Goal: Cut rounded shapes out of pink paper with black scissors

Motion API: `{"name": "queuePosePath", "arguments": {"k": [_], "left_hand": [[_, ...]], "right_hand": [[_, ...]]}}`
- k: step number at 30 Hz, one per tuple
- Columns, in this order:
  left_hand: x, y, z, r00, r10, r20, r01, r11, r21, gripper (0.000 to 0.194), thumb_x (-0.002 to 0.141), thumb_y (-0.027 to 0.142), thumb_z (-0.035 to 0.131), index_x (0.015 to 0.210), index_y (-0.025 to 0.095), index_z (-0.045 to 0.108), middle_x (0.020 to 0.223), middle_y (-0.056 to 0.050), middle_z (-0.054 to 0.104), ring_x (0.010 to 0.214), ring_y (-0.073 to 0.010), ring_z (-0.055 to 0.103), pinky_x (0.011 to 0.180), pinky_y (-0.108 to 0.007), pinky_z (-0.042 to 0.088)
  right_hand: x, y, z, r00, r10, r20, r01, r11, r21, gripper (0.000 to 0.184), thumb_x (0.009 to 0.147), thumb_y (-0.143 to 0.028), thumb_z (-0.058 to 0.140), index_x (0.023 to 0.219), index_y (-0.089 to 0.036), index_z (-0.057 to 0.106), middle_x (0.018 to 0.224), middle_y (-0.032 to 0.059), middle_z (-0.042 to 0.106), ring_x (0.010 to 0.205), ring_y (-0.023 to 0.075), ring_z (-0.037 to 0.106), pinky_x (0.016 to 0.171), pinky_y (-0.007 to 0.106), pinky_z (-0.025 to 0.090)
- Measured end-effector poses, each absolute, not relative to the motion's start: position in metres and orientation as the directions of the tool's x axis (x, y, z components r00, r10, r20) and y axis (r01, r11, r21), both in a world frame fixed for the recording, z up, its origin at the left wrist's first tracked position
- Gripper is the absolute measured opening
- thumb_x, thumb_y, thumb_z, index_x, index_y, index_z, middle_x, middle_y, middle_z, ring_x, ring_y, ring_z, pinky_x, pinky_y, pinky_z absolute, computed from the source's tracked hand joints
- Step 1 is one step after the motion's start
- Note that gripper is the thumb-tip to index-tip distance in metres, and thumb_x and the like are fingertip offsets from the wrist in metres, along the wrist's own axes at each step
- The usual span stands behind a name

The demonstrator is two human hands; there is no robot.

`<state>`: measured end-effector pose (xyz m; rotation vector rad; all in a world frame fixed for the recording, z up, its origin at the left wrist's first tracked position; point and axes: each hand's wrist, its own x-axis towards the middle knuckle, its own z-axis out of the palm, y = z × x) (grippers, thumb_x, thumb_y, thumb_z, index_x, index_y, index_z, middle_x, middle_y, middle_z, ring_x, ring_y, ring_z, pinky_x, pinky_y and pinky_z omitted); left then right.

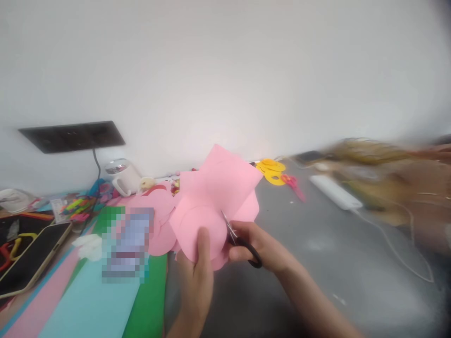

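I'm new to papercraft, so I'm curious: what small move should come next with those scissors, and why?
Probably a short snip along the curved edge: the right hand holds the scissors with their blades at the pink paper, right beside the round shape that the left hand grips.
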<state>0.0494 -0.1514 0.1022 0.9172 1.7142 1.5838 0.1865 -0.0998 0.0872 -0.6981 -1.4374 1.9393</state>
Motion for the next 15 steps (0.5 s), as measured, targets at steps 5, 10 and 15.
{"name": "queuePosePath", "arguments": {"k": [5,10,15], "left_hand": [[0.0467,-0.1492,0.0986,-0.552,0.834,0.005,0.063,0.036,0.997,0.033,0.081,0.047,0.058,0.095,0.018,0.066,0.103,-0.012,0.070,0.104,-0.0292,0.061,0.090,-0.042,0.047],[0.0456,-0.1490,0.0975,-0.546,0.838,-0.001,0.077,0.051,0.996,0.034,0.082,0.046,0.058,0.098,0.017,0.067,0.103,-0.010,0.071,0.106,-0.0293,0.061,0.091,-0.042,0.046],[0.0455,-0.1480,0.0956,-0.541,0.841,0.005,0.067,0.037,0.997,0.037,0.084,0.044,0.057,0.109,0.019,0.064,0.111,-0.011,0.068,0.111,-0.0285,0.058,0.093,-0.041,0.045]], "right_hand": [[0.1841,-0.0985,0.0881,-0.663,0.743,-0.088,-0.160,-0.256,-0.953,0.047,0.061,-0.048,0.082,0.084,-0.013,0.060,0.073,0.0001,0.056,0.067,0.0141,0.053,0.065,0.027,0.043],[0.1838,-0.0969,0.0849,-0.663,0.744,-0.084,-0.168,-0.257,-0.952,0.045,0.063,-0.048,0.080,0.084,-0.013,0.060,0.073,0.0003,0.057,0.065,0.0136,0.054,0.065,0.027,0.043],[0.1846,-0.0961,0.0827,-0.661,0.744,-0.096,-0.165,-0.268,-0.949,0.045,0.062,-0.049,0.080,0.083,-0.014,0.060,0.071,-0.0003,0.056,0.065,0.0138,0.054,0.067,0.029,0.045]]}}
